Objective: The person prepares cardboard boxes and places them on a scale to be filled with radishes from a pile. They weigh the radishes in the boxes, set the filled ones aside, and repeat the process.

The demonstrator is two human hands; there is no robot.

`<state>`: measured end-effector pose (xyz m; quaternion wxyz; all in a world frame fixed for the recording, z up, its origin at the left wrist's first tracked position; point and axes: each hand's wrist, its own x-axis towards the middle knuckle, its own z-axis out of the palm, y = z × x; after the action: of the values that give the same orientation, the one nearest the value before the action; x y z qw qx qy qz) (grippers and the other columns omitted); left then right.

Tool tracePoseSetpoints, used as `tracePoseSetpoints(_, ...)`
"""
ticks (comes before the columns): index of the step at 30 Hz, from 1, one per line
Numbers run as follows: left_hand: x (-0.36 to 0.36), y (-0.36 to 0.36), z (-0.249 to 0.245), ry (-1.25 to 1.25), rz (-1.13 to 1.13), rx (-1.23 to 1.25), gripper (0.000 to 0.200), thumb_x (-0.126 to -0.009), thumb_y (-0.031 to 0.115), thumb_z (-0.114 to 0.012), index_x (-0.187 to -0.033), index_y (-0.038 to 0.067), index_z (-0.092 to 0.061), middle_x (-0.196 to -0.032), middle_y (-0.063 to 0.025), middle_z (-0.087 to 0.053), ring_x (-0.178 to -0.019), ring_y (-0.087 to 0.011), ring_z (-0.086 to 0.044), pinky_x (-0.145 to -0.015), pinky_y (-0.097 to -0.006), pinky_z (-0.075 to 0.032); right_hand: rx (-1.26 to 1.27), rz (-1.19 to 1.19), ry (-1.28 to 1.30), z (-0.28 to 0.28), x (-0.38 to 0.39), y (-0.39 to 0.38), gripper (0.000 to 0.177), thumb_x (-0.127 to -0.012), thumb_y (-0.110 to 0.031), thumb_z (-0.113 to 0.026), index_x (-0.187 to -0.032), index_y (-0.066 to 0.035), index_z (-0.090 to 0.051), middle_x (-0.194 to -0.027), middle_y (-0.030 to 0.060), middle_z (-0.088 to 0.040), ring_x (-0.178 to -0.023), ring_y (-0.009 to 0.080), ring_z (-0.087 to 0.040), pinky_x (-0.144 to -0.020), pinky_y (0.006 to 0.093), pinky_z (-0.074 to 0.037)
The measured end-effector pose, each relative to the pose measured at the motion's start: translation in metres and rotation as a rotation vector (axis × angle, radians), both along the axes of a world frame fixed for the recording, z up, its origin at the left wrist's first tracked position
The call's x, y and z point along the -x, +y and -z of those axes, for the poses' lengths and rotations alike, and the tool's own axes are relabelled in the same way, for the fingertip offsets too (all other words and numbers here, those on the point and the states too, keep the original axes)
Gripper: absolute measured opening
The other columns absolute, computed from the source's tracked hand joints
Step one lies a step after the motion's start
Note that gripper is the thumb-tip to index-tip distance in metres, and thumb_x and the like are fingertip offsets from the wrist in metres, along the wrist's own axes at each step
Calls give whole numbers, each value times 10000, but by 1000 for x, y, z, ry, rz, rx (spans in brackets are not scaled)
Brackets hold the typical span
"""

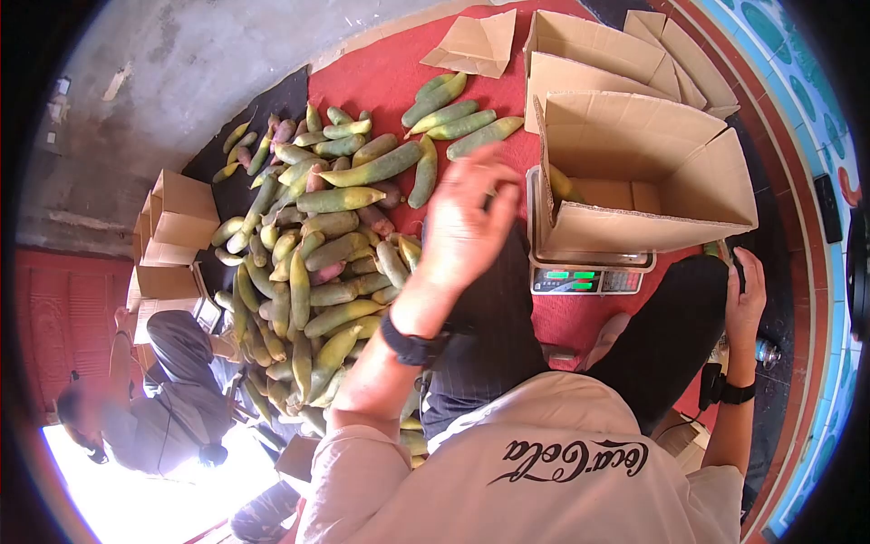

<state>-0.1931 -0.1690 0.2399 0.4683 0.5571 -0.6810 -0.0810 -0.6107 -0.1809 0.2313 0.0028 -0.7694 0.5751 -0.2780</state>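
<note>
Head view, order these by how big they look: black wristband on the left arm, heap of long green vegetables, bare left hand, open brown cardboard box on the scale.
1. Heap of long green vegetables
2. Open brown cardboard box
3. Bare left hand
4. Black wristband

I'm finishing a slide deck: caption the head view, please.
Left hand between heaped vegetables and an open cardboard box on a digital scale, right hand beside the knee.

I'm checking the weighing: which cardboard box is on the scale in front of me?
The open box with a green-yellow vegetable inside, behind the lit display; the boxes beyond it stand off the scale.
</note>
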Motion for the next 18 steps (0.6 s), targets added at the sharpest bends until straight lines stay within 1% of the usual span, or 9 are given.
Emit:
tracePoseSetpoints(1, -17, 5, 1, -70, -80, 14, 155, -782, 18, -621, -933, 47, -636, -1160, -139, -590, -1024, -268, -587, -889, -355, -459, -8, 0, 1, 7, 5, 2, 240, -871, -22, -535, -1109, -4, -568, -1110, 172, -574, -1029, 329, -566, -891, 347, -446)
tracePoseSetpoints(3, -52, 19, 13, 161, -253, -148, 127, -775, 26, -610, -900, 28, -626, -1013, -142, -637, -934, -294, -610, -814, -380, -485, -61, 11, 39, 22, 13, 5, 228, -862, -22, -542, -1087, 0, -574, -1087, 174, -576, -1022, 336, -554, -897, 361, -436)
tracePoseSetpoints(5, -97, 42, 40, 173, -351, -236, 119, -793, 66, -596, -899, 19, -626, -963, -149, -636, -862, -311, -607, -765, -390, -480, -23, -16, 127, 29, 11, 5, 212, -851, -23, -549, -1059, -2, -585, -1064, 169, -579, -1008, 339, -542, -895, 382, -430)
tracePoseSetpoints(7, -141, 75, 75, -141, -454, -335, 136, -811, 116, -581, -893, 17, -625, -912, -162, -628, -835, -332, -593, -730, -394, -474, -1, -12, 196, 28, 4, 5, 207, -843, -25, -555, -1045, -5, -593, -1056, 159, -585, -1003, 335, -534, -892, 394, -426)
tracePoseSetpoints(9, -177, 114, 118, -247, -546, -489, 149, -824, 153, -560, -868, 26, -624, -894, -169, -616, -844, -348, -587, -746, -401, -471, 2, -16, 206, 30, 7, 3, 205, -842, -27, -557, -1042, -3, -593, -1055, 156, -587, -996, 336, -535, -887, 395, -427)
tracePoseSetpoints(11, -205, 161, 159, -380, -612, -623, 166, -817, 186, -570, -842, 35, -633, -907, -153, -626, -863, -345, -595, -776, -411, -476, 11, -20, 220, 31, 8, 2, 203, -842, -28, -558, -1040, 0, -594, -1055, 153, -589, -989, 338, -535, -882, 396, -429)
tracePoseSetpoints(13, -213, 196, 175, -566, -696, -1155, 202, -806, 233, -590, -878, 51, -641, -957, -148, -627, -952, -341, -584, -836, -412, -468, -3, -17, 204, 32, 7, 2, 197, -842, -26, -555, -1033, 4, -595, -1056, 153, -589, -990, 339, -533, -882, 395, -427)
tracePoseSetpoints(15, -231, 244, 215, -499, -791, -1256, 337, -773, 276, -645, -1030, 63, -603, -1094, -151, -589, -1081, -332, -536, -910, -404, -448, 1, -18, 211, 32, 6, 2, 197, -843, -25, -554, -1033, 4, -595, -1056, 153, -588, -991, 338, -533, -884, 395, -426)
tracePoseSetpoints(18, -219, 280, 218, -431, -948, -1411, 563, -739, 329, -674, -1190, 35, -509, -1193, -205, -528, -1160, -348, -485, -960, -411, -419, 4, -19, 221, 30, 3, 2, 196, -843, -24, -551, -1032, 4, -594, -1058, 152, -588, -996, 335, -533, -890, 393, -424)
